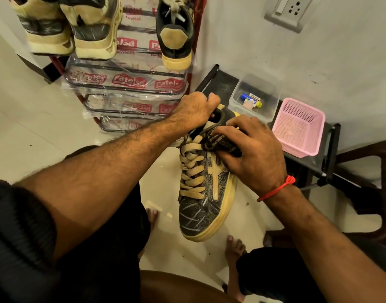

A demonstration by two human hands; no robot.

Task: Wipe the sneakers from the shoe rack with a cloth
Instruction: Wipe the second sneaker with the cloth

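The left hand [197, 108] grips the heel collar of a dark sneaker [206, 189], holding it in the air above the floor, toe toward the person, so its side is exposed. The right hand [251, 149] presses a bunched striped cloth [220, 142] against the upper beside the laces. The mate sneaker [176, 31] waits on the shoe rack [126, 84].

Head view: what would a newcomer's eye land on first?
The dark sneaker with tan laces, held mid-frame: the left hand grips its heel collar while the right hand presses a dark striped cloth against its side. Next, three more sneakers on the plastic-wrapped shoe rack at upper left, and the pink basket at right.
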